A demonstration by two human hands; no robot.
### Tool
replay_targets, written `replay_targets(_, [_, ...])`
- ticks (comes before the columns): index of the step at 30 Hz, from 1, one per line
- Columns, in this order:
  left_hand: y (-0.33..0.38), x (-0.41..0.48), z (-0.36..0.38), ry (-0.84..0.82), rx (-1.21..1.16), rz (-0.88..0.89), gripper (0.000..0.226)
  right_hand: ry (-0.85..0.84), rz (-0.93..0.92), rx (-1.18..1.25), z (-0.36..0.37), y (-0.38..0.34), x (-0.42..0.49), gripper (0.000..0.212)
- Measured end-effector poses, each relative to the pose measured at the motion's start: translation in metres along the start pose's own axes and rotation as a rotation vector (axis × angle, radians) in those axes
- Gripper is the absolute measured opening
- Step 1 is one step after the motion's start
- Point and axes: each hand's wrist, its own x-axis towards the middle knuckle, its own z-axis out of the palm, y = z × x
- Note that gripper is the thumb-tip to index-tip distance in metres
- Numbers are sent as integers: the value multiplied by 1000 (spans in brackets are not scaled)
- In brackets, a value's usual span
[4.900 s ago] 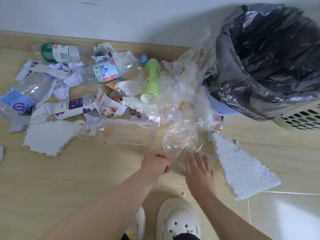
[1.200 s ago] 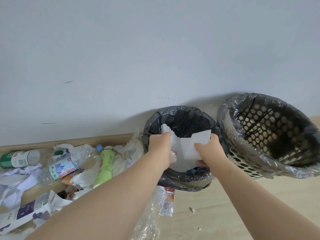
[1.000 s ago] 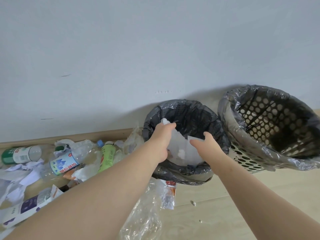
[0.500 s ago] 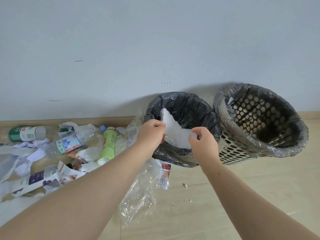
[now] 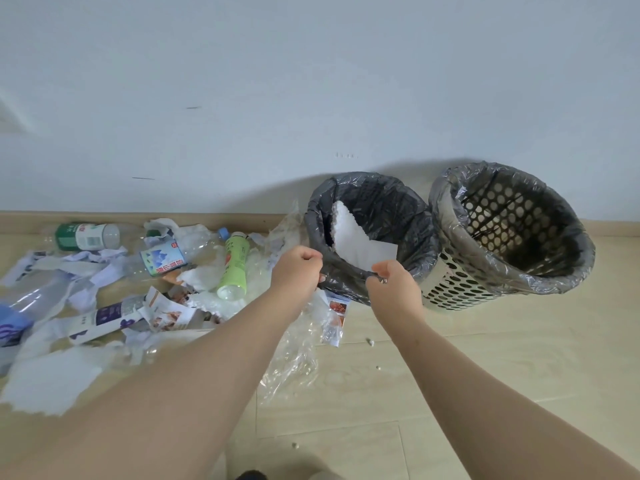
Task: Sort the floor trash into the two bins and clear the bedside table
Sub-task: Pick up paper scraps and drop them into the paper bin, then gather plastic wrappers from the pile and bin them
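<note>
Pale wall above, wood-tone floor (image 5: 485, 375) below; two bins stand side by side at the skirting. White foam slab (image 5: 349, 237) sits inside the black-lined bin (image 5: 408, 216), its top corner level with the rim. Right hand (image 5: 394, 285) pinches the near liner edge between thumb and forefinger. Left hand (image 5: 296, 268) is curled tight at the same edge (grasp not confirmable). Recommendation: hold the liner steady, press the slab fully below the rim, and avoid dragging the liner off. Green bottle (image 5: 233, 265) and other litter lie left of the bins.
</note>
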Motion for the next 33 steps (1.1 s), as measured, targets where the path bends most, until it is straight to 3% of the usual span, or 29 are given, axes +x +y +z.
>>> replay_targets(10, [-35, -42, -51, 61, -127, -80, 18, -197, 28, 8, 43, -20, -62, 34])
replay_targets(16, [-74, -22, -46, 75, -137, -168, 20, -281, 58, -42, 77, 13, -70, 33])
replay_targets(22, [-114, 33, -27, 123, -162, -254, 21, -213, 128, -112, 115, 47, -26, 50])
replay_targets(27, [-154, 67, -21, 113, 87, -228, 23, -226, 54, -251, 148, 60, 13, 66])
replay_targets(30, [-183, 69, -27, 23, 291, -97, 27, -323, 46, -308, 168, 72, 23, 68])
replay_targets(33, [-198, 67, -34, -78, 644, 56, 40, -402, 70, -310, 176, 85, 21, 74])
